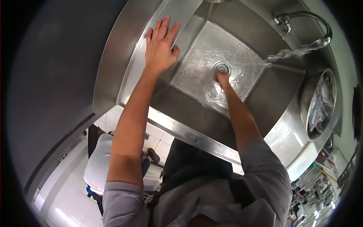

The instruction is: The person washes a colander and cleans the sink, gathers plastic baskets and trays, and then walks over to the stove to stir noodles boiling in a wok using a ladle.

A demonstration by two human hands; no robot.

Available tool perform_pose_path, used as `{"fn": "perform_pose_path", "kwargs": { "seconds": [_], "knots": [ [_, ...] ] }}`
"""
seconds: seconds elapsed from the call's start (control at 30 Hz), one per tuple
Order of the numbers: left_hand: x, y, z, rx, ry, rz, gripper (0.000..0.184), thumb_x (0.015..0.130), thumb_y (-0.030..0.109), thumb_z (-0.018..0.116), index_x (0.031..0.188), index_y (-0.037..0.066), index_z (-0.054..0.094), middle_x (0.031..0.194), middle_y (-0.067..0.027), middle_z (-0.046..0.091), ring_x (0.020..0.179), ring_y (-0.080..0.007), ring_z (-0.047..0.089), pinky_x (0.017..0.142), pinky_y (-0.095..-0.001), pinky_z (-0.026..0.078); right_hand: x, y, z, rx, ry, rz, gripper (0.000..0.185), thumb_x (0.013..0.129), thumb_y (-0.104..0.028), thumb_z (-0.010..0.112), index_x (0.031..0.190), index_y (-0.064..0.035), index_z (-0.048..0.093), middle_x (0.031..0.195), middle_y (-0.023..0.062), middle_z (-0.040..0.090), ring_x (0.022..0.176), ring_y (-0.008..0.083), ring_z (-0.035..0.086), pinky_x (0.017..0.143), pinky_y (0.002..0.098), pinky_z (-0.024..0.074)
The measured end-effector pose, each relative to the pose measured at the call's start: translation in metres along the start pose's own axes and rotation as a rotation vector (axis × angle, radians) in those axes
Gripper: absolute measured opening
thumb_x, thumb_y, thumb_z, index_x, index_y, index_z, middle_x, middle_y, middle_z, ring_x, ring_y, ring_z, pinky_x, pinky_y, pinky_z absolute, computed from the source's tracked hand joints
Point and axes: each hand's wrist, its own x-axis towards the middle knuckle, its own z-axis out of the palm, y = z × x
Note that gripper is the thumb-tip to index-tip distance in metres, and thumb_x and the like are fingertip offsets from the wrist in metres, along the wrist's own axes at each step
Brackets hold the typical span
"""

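Reaches with the bare right hand down to the round metal drain, set in the wet floor of the square stainless-steel basin. Cannot tell from the blur and the partly hidden fingers whether to call that hand gripping, pressing or merely touching. Holds nothing in the bare left hand, open with fingers spread over the flat steel ledge beside the basin, seemingly for support. Calls, judging by the slick metal and shallow, moving water, for careful fingertip control at the drain and a steady brace. Pours in near a basin corner, as a clear stream of water from the curved chrome faucet. Includes, off to the right, whole silvery fish in a round metal bowl. Shows a small red mark on the pale clothing of another person, too small to read; offers no legible brand, label or writing elsewhere.
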Motion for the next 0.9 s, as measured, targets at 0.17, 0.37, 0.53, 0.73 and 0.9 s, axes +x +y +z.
{"fn": "perform_pose_path", "kwargs": {
  "seconds": [0.17,0.37,0.53,0.73,0.9],
  "knots": [
    [0.007,-0.003,0.0,0.002,-0.013,0.0,0.076,0.072,0.012,0.066,0.144,0.02,0.043,0.157,-0.0088,0.026,0.144,-0.0305,0.023,0.114,-0.0523,0.02,-0.031,-0.016,0.019,-0.696,-0.301,-0.14,0.019,0.084,-0.021,0.063,0.08,-0.0029,0.065,0.063,0.0051,0.06,0.052,0.0185,0.055,0.05,0.0353,0.0438],
    [0.008,-0.003,-0.002,0.005,-0.067,-0.007,0.074,0.075,0.013,0.064,0.145,0.02,0.041,0.158,-0.01,0.021,0.146,-0.0296,0.018,0.116,-0.0521,0.016,0.012,0.038,0.132,-0.211,-0.358,-0.188,0.028,0.078,-0.018,0.066,0.099,0.0008,0.068,0.078,0.0154,0.068,0.069,0.0262,0.066,0.064,0.0371,0.0516],
    [0.007,-0.003,-0.002,0.001,-0.065,-0.017,0.076,0.072,0.013,0.066,0.144,0.021,0.042,0.157,-0.0081,0.024,0.145,-0.03,0.022,0.115,-0.0528,0.018,0.056,-0.08,0.091,-0.561,0.288,-0.478,0.041,0.077,-0.008,0.058,0.117,-0.0017,0.062,0.112,0.0248,0.062,0.107,0.0352,0.06,0.093,0.0408,0.0468],
    [0.012,-0.003,-0.002,-0.008,-0.043,-0.014,0.076,0.071,0.012,0.066,0.143,0.02,0.044,0.157,-0.0076,0.025,0.145,-0.0301,0.023,0.114,-0.0525,0.018,-0.022,-0.048,0.203,-0.679,-0.768,-0.62,0.035,0.086,-0.016,0.058,0.118,-0.0034,0.059,0.094,0.0179,0.068,0.085,0.0263,0.067,0.072,0.0388,0.0548],
    [0.01,-0.003,-0.003,-0.032,-0.051,-0.016,0.075,0.071,0.011,0.065,0.143,0.02,0.045,0.157,-0.0079,0.025,0.144,-0.0305,0.023,0.114,-0.0521,0.019,0.03,-0.021,0.124,-0.062,-0.055,0.248,0.014,0.078,-0.016,0.066,0.085,-0.0045,0.069,0.08,0.0071,0.07,0.072,0.0216,0.067,0.063,0.0351,0.0531]
  ]
}}
